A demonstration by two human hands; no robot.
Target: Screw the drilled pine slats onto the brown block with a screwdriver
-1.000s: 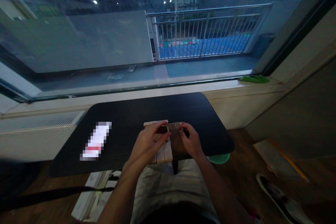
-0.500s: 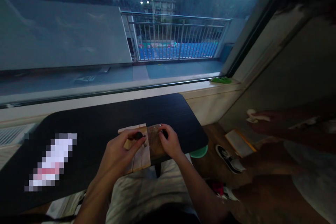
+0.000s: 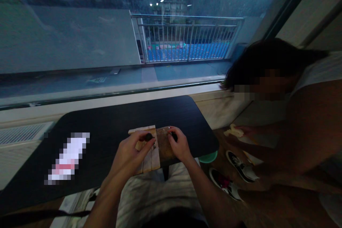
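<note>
A light wooden slatted board (image 3: 149, 158) lies at the near edge of a black table (image 3: 107, 128), with a darker brown piece (image 3: 164, 146) beside it on the right. My left hand (image 3: 128, 155) rests on the board, fingers curled, pinching a small dark round piece (image 3: 148, 137). My right hand (image 3: 179, 146) presses on the brown piece, fingers closed over another small dark object (image 3: 174, 136). The two hands are close together, almost touching.
Another person (image 3: 288, 114) bends low at the right, a hand (image 3: 247, 130) on a pale cloth (image 3: 233, 130) near the floor. Shoes (image 3: 235, 171) lie beside the table. A blurred white item (image 3: 68, 156) is on the table's left. A large window stands behind.
The view swung right then partly back. The other person has leaned into view on the right. My hands stay on the board, barely moved.
</note>
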